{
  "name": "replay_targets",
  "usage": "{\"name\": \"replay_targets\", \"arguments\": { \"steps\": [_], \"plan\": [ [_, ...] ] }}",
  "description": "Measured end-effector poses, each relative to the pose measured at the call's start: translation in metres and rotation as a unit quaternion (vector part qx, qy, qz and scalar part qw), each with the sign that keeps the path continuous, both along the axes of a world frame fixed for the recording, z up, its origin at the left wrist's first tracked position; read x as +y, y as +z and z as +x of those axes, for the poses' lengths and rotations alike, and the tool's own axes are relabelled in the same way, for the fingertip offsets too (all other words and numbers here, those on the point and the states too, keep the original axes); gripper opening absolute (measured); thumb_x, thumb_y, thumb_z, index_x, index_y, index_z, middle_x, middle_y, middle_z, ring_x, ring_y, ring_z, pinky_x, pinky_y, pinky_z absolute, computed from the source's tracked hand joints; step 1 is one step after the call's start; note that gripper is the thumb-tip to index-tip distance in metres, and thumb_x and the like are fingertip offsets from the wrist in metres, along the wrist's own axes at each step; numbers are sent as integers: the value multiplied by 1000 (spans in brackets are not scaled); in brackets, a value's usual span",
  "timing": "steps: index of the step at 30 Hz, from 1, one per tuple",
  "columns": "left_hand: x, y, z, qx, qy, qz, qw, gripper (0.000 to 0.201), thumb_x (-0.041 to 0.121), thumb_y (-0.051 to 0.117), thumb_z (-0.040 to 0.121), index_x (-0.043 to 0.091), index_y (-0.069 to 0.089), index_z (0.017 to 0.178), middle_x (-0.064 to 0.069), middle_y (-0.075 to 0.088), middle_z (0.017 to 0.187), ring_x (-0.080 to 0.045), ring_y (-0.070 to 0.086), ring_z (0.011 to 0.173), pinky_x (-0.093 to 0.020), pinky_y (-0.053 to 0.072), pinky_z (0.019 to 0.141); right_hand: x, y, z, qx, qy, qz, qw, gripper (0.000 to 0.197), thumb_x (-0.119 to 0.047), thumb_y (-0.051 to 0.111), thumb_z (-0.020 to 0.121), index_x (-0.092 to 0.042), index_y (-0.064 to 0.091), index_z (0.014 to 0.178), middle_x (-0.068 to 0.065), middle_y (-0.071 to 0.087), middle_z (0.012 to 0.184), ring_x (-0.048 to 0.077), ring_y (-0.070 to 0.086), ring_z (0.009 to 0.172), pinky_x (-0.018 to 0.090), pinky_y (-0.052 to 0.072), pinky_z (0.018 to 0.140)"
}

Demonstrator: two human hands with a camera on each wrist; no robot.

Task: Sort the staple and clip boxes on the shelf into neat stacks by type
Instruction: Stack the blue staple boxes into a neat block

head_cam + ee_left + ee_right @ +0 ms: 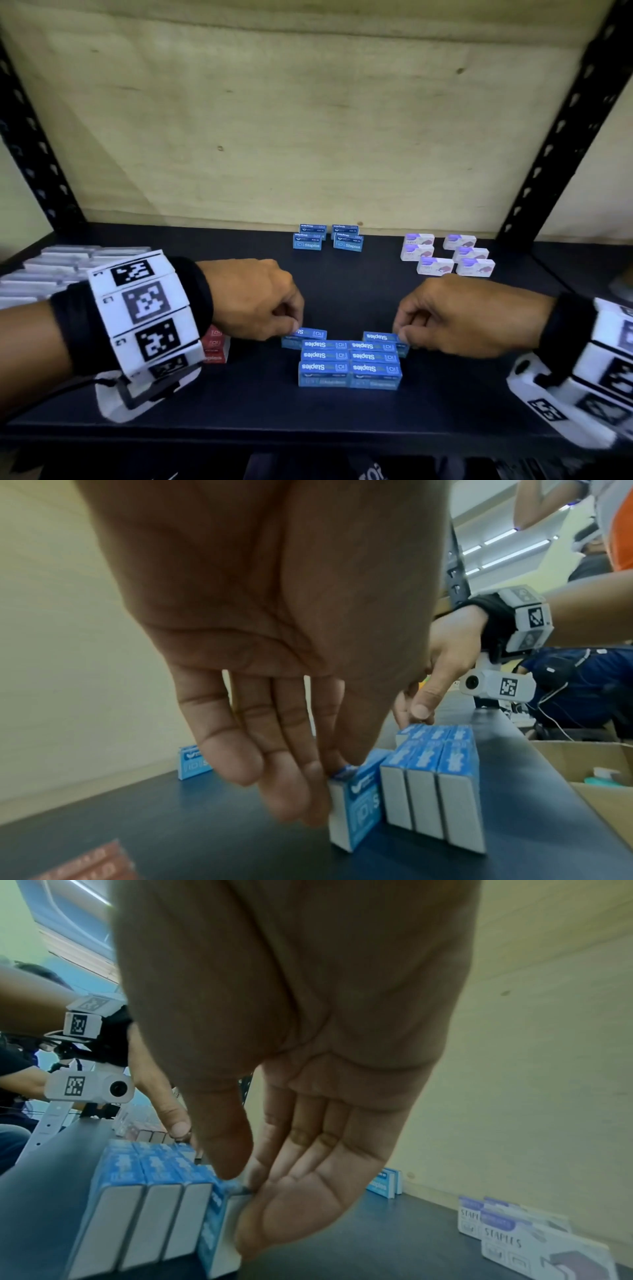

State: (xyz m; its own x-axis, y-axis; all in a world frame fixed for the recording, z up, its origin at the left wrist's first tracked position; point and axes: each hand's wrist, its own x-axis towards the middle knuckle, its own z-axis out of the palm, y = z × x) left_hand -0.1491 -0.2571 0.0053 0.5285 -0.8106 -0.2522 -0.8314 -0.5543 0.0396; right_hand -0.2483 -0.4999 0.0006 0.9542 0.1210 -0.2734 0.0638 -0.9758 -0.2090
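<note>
Left hand [260,301]: pinches a blue staple box [303,335] at the near block's [349,363] left.
Right hand [455,315]: pinches another blue box [382,337] at its right.
Progress: partly sorted; far blue boxes [327,238] and white boxes [445,255] on the shelf [239,404] remain loose.

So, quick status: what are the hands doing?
Left hand pinches blue box. Right hand pinches another. Both at blue block. Nothing blocking.

A stockroom or office supply store: a dark shelf [342,411] on black slotted steel uprights [561,137] with a plywood back panel [308,120] carries small stationery boxes [349,366], and open cardboard cartons [582,756] stand beside it under ceiling strip lights [514,550].
</note>
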Motion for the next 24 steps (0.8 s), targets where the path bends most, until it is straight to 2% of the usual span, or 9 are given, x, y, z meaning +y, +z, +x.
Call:
{"name": "replay_targets", "arguments": {
  "steps": [2, 4, 11, 14, 18, 21, 24],
  "plan": [
    [-1, -1, 0, 11, -1, -11, 1000, 20, 42, 52, 93, 33, 67, 102, 25, 55, 66, 8, 52, 62, -19, 48, 75, 1, 0, 2, -1, 3, 6, 1000, 13, -36, 58, 93, -30, 70, 94, -15, 72, 79, -3, 63, 68, 16, 51, 67],
    [-3, -2, -1, 16, 0, -17, 1000, 18, 41, 53, 93, 33, 68, 100, 24, 56, 64, 8, 52, 60, -20, 49, 74, 4, 1, 4, -3, 8, 10, 1000, 12, -37, 60, 93, -30, 71, 94, -15, 71, 76, -4, 61, 64, 15, 48, 64],
    [-16, -4, -1, 28, -12, -24, 999, 17, 41, 54, 92, 33, 67, 99, 21, 62, 75, 6, 54, 65, -24, 52, 76, 15, 1, 13, -4, 36, -2, 999, 13, -37, 61, 92, -29, 70, 95, -13, 72, 79, -4, 60, 64, 18, 49, 66],
    [-18, -3, 0, 28, -3, -13, 1000, 20, 47, 54, 91, 35, 67, 99, 21, 64, 79, 3, 57, 69, -27, 53, 76, 18, 3, 17, 7, 38, -24, 999, 18, -45, 60, 91, -29, 69, 94, -13, 71, 78, 0, 61, 67, 22, 52, 70],
    [-20, 4, 10, -24, 24, 11, 999, 27, 56, 51, 89, 37, 65, 101, 21, 64, 87, -4, 57, 80, -27, 49, 76, 18, 12, 28, 13, 27, -75, 997, 26, -55, 59, 89, -31, 68, 96, -14, 69, 81, 4, 63, 74, 27, 53, 75],
    [-27, 7, 30, -52, 37, 9, 998, 26, 54, 53, 89, 34, 66, 100, 18, 65, 90, -7, 59, 84, -28, 50, 78, 14, 17, 50, -5, 19, -93, 996, 23, -52, 59, 90, -30, 67, 94, -12, 70, 88, 6, 62, 76, 25, 50, 74],
    [-38, 11, 55, -77, 63, 8, 995, 25, 53, 54, 89, 34, 66, 99, 16, 64, 92, -11, 60, 87, -31, 51, 78, 8, 21, 78, -32, 12, -115, 993, 23, -50, 61, 89, -29, 68, 95, -12, 69, 90, 12, 63, 83, 32, 53, 81]
  ]
}}
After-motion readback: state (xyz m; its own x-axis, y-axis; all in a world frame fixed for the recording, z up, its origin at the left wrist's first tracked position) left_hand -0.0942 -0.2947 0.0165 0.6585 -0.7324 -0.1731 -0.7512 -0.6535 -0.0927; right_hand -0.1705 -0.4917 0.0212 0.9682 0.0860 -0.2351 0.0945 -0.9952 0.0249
